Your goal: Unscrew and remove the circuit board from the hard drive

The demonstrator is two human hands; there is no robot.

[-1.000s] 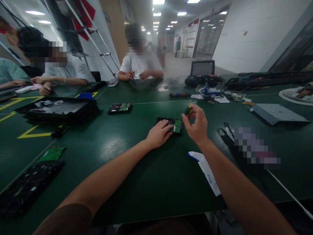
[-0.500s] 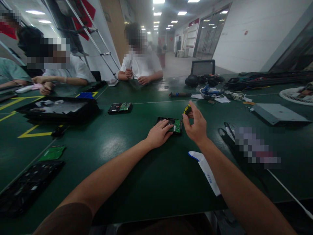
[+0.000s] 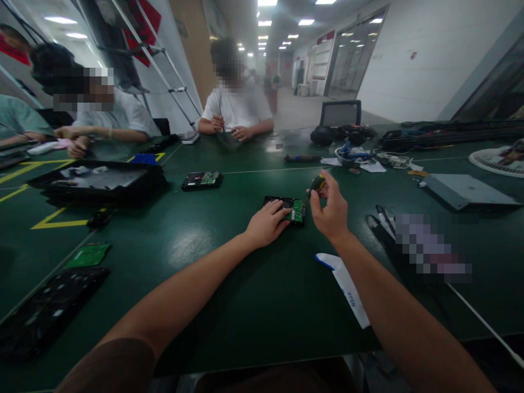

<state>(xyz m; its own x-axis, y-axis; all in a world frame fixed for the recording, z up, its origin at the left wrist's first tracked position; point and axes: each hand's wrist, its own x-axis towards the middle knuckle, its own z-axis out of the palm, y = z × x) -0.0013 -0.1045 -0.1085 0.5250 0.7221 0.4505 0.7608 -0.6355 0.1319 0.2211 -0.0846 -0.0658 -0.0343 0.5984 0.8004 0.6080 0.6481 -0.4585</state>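
Observation:
A hard drive (image 3: 297,212) with a green circuit board facing up lies flat on the table before me. My left hand (image 3: 266,224) is closed on its left end, fingers across the top and thumb along the near side. Just right of the drive, my right hand (image 3: 331,206) pinches a screwdriver (image 3: 316,184) by its dark green and yellow handle. The screwdriver's shaft and tip cannot be made out. Below my right wrist lies a white and blue piece with lettering (image 3: 346,289).
Another hard drive (image 3: 201,180) lies farther left, near a black tray (image 3: 151,177). At lower left are a green circuit board (image 3: 88,255) and a black panel (image 3: 49,311). A grey metal box (image 3: 470,190) stands right. People sit across the table (image 3: 237,262).
My right hand has shifted slightly right, and the screwdriver handle has turned in its fingers. My left hand and the hard drive stay in place.

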